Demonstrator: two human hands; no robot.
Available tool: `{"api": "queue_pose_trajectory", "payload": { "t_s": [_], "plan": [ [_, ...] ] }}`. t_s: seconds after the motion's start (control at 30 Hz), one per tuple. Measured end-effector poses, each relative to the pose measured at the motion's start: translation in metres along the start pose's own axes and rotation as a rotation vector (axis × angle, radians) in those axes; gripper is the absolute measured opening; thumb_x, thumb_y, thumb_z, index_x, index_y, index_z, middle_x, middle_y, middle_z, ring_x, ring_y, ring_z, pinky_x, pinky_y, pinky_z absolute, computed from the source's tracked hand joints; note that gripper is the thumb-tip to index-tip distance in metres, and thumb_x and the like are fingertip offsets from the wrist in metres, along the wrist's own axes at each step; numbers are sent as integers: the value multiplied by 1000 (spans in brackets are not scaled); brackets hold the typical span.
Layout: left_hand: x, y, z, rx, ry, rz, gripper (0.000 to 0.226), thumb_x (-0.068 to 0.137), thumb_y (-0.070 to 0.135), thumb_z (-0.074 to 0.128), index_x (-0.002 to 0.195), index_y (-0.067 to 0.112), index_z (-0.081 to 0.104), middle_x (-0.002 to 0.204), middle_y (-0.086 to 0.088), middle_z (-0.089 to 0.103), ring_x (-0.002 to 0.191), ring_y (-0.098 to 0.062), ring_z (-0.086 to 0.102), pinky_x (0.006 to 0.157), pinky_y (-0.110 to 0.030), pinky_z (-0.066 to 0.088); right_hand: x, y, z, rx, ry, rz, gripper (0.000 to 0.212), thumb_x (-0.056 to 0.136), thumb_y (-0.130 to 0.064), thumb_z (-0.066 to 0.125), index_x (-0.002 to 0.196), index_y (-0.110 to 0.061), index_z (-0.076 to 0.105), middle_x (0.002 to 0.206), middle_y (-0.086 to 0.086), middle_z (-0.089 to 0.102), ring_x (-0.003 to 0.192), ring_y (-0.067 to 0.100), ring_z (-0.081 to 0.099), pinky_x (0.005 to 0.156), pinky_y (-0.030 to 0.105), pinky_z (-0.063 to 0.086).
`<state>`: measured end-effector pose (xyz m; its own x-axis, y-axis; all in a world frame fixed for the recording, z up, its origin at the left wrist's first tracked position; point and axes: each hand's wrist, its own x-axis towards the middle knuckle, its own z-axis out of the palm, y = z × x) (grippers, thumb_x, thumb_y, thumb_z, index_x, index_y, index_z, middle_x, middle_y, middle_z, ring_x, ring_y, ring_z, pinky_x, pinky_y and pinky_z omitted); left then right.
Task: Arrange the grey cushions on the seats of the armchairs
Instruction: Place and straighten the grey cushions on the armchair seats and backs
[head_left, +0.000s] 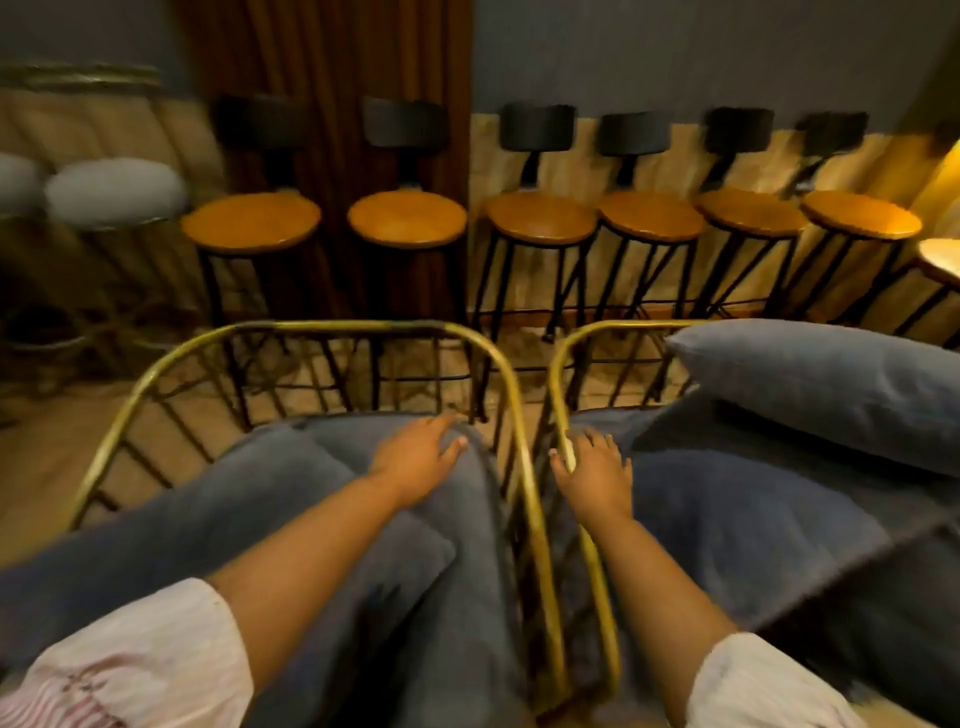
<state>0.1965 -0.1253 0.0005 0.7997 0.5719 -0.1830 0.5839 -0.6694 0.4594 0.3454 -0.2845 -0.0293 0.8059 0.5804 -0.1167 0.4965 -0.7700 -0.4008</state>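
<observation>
Two armchairs with gold wire frames stand side by side, the left armchair (322, 328) and the right armchair (613, 326). A grey cushion (270, 499) lies on the left seat, and my left hand (418, 457) rests flat on its far right part, fingers spread. On the right seat lies a grey seat cushion (737, 509), with my right hand (597, 475) pressed on its left edge beside the gold rail. Another grey pillow (831, 384) lies propped on top at the far right. Neither hand grips anything.
A row of several bar stools (408, 218) with round wooden seats and black backs lines the wall behind the armchairs. Two grey padded stools (114, 189) stand at the far left. A round table edge (943, 260) shows at the right.
</observation>
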Motion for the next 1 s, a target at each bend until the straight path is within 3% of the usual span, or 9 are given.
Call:
{"api": "queue_pose_trajectory", "payload": {
  "t_s": [0.17,0.27,0.37,0.5,0.63,0.73,0.87,1.0],
  "plan": [
    [-61,-132,-31,-45,33,-214,57,96,46,37,147,19,32,153,-8,36,137,-30,39,110,-47,35,-26,-94,89,67,-108,-120,54,93,-45,42,135,-13,50,144,11,46,136,30,38,109,45,35],
    [-85,-194,-41,-62,20,-328,61,96,47,39,148,17,30,154,-8,35,139,-30,37,111,-45,34,-35,-136,141,125,-249,-92,53,96,-41,46,140,-12,45,145,12,44,136,31,37,110,44,35],
    [-92,-243,-46,-87,28,-413,62,95,45,42,149,16,29,154,-10,35,139,-30,36,111,-42,35,-39,-161,189,290,-361,30,55,96,-37,50,142,-8,41,146,18,42,134,36,39,110,45,33],
    [-80,-305,-53,-106,34,-516,64,94,44,45,148,14,29,152,-15,36,137,-34,38,111,-43,34,-35,-174,244,462,-402,322,67,93,-38,56,145,-1,34,150,22,38,137,36,37,111,38,29],
    [-57,-366,-49,-141,19,-596,63,94,41,47,148,14,30,151,-19,35,135,-38,40,111,-44,34,-33,-159,302,571,-332,660,100,81,-55,62,149,3,19,156,22,26,143,37,27,118,41,22],
    [-39,-404,-37,-107,-47,-643,66,93,44,47,148,12,30,150,-20,38,136,-38,39,112,-45,34,-43,-145,331,796,-277,840,113,72,-53,73,153,-10,7,160,16,15,143,38,25,116,48,26],
    [-23,-431,-28,-43,-123,-719,81,84,67,41,147,18,30,149,-16,41,136,-37,41,112,-46,33,-56,-122,352,955,-275,896,110,71,-51,75,154,-24,7,161,7,16,141,36,30,112,54,32],
    [-19,-434,-31,-191,-154,-812,103,66,78,54,148,22,29,153,-11,36,138,-35,38,112,-47,32,-48,-116,356,1002,-287,908,111,69,-51,77,153,-28,8,159,7,22,138,36,34,109,58,34]
  ]
}}
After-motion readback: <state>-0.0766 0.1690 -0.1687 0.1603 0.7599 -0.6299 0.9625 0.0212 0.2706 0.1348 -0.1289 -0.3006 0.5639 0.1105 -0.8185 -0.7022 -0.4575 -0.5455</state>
